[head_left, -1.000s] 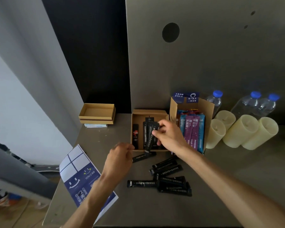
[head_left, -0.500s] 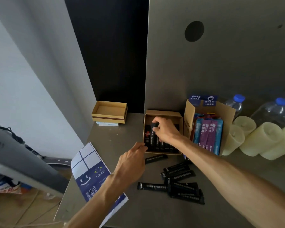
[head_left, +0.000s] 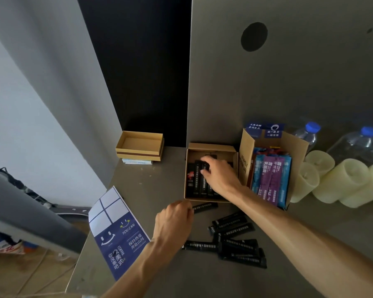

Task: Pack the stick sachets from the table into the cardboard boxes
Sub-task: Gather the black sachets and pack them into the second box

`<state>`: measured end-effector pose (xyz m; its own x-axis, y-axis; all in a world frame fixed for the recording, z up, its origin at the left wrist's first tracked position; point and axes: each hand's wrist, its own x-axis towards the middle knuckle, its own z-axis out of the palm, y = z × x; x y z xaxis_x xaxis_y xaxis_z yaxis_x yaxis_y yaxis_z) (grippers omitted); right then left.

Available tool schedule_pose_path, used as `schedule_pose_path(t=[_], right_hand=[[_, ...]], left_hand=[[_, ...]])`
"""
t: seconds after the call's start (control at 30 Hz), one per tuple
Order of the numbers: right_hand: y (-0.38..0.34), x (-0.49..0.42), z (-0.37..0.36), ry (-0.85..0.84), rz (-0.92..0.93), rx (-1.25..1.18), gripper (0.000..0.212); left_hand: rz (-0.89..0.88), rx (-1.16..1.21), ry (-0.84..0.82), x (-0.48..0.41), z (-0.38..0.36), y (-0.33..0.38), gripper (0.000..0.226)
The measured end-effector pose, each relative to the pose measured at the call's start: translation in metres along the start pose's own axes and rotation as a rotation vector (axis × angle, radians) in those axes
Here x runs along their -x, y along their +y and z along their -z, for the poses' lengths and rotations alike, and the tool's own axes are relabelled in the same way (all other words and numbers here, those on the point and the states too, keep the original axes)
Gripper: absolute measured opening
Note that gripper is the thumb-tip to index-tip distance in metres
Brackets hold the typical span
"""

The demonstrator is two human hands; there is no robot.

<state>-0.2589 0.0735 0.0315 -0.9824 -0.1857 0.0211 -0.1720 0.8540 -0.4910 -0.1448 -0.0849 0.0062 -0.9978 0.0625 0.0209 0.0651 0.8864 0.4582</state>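
Note:
An open cardboard box (head_left: 211, 145) stands on the grey table, with black stick sachets (head_left: 191, 179) lined up inside it. My right hand (head_left: 221, 178) reaches into this box, thumb and fingers closed on the top of one black sachet. My left hand (head_left: 174, 220) is in front of the box, its fingers curled onto the left end of a single black sachet (head_left: 206, 206) that lies flat on the table. Several more loose black sachets (head_left: 237, 248) are piled nearer to me, under my right forearm.
A taller open box (head_left: 245, 160) to the right holds blue and purple sachets (head_left: 271, 179). Cream candles (head_left: 342, 179) and water bottles (head_left: 308, 134) lie behind it. An empty shallow box (head_left: 139, 143) sits at the back left. A blue leaflet (head_left: 116, 233) overhangs the table's left edge.
My right hand has carried black sachets from above the box down into it. My left hand has moved forward and closed on the end of the sachet before the box.

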Motion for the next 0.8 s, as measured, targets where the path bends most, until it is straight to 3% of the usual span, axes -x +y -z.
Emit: schedule_pose_path(t=[0.2, 0.47, 0.8], right_hand=[[0.011, 0.053, 0.003, 0.004, -0.039, -0.080, 0.025], [0.025, 0.116, 0.001, -0.002, -0.137, -0.245, 0.010], [0.030, 0.125, 0.000, -0.067, -0.270, -0.211, 0.023]], left_hand=[[0.114, -0.081, -0.030, -0.006, -0.020, -0.012, 0.024], [0.140, 0.013, -0.166, -0.007, -0.025, -0.021, 0.008], [0.146, 0.230, -0.294, 0.007, -0.014, -0.025, 0.006]])
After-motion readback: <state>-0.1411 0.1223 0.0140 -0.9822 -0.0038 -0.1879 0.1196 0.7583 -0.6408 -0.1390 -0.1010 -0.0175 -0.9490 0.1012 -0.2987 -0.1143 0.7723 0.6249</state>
